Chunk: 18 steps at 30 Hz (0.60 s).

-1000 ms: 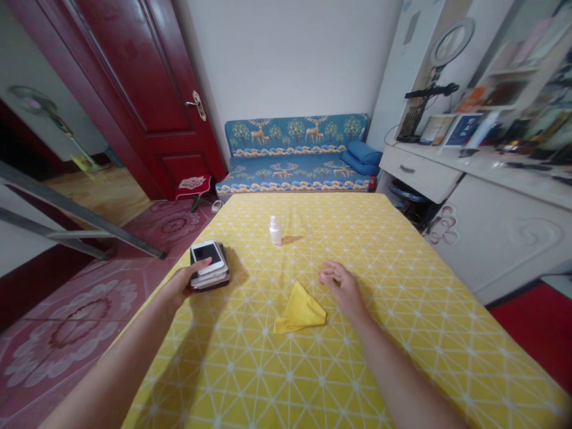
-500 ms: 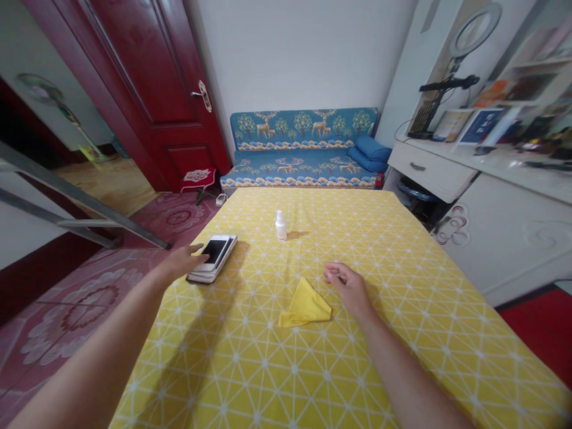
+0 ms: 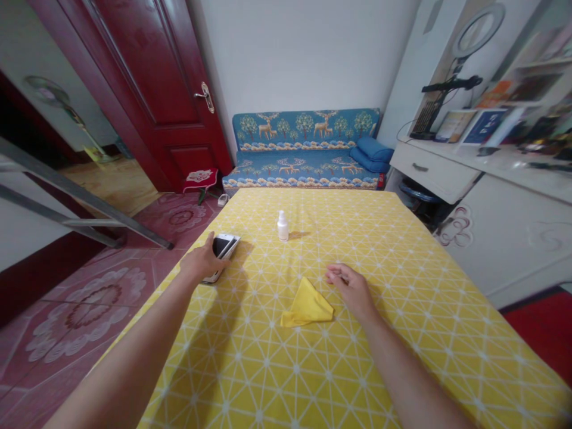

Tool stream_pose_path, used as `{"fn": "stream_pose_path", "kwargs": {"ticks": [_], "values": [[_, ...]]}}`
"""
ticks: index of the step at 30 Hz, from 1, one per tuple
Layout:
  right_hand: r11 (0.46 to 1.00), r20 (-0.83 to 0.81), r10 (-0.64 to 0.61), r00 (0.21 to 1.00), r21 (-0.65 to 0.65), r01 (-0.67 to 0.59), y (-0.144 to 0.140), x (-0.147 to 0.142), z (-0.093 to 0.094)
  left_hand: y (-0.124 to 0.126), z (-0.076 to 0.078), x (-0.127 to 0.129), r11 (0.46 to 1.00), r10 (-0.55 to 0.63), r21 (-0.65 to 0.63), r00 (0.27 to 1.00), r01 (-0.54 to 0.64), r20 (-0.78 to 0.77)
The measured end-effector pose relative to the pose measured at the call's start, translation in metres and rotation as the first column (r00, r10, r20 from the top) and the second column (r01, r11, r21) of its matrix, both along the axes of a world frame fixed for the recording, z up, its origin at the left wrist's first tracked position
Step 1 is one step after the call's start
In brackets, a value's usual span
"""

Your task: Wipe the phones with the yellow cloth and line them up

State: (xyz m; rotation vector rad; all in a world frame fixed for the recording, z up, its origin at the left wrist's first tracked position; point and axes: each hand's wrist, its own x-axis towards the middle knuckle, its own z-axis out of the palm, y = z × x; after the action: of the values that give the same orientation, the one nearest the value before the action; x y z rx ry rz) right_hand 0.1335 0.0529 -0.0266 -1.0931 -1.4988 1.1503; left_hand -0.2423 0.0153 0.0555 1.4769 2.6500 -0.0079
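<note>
My left hand [image 3: 202, 262] is closing over a stack of phones [image 3: 222, 249] lying at the table's [image 3: 402, 333] left edge, left of centre in the frame; I am reading no brand on them. My right hand [image 3: 351, 286] is resting loosely curled on the yellow cloth, touching nothing, just right of a folded yellow rag [image 3: 307, 305]. A small white bottle [image 3: 282, 226] is standing beyond, its label unreadable. Wide bare tabletop is lying between and in front.

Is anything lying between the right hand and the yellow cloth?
Nothing visible. The right hand rests on the table just right of the yellow cloth, with only bare tablecloth between them. The small white bottle stands farther back, out of that path.
</note>
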Motion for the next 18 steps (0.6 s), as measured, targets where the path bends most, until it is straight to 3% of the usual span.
{"fn": "stream_pose_path", "kwargs": {"ticks": [7, 12, 18], "values": [[1.0, 0.022, 0.014, 1.0, 0.014, -0.014, 0.001, 0.0006, -0.0006, 0.004, 0.0003, -0.0064, 0.992, 0.122, 0.005, 0.992, -0.122, 0.0], [0.999, 0.062, 0.017, 0.998, 0.026, -0.019, -0.0007, -0.0012, 0.0021, 0.0036, 0.0005, -0.0072, 0.995, 0.097, -0.007, 0.995, -0.097, 0.019], [0.984, 0.235, -0.027, 0.972, 0.176, -0.015, -0.008, -0.0015, 0.005, 0.0031, 0.0055, -0.0031, 0.993, 0.119, -0.024, 0.993, -0.119, 0.011]]}}
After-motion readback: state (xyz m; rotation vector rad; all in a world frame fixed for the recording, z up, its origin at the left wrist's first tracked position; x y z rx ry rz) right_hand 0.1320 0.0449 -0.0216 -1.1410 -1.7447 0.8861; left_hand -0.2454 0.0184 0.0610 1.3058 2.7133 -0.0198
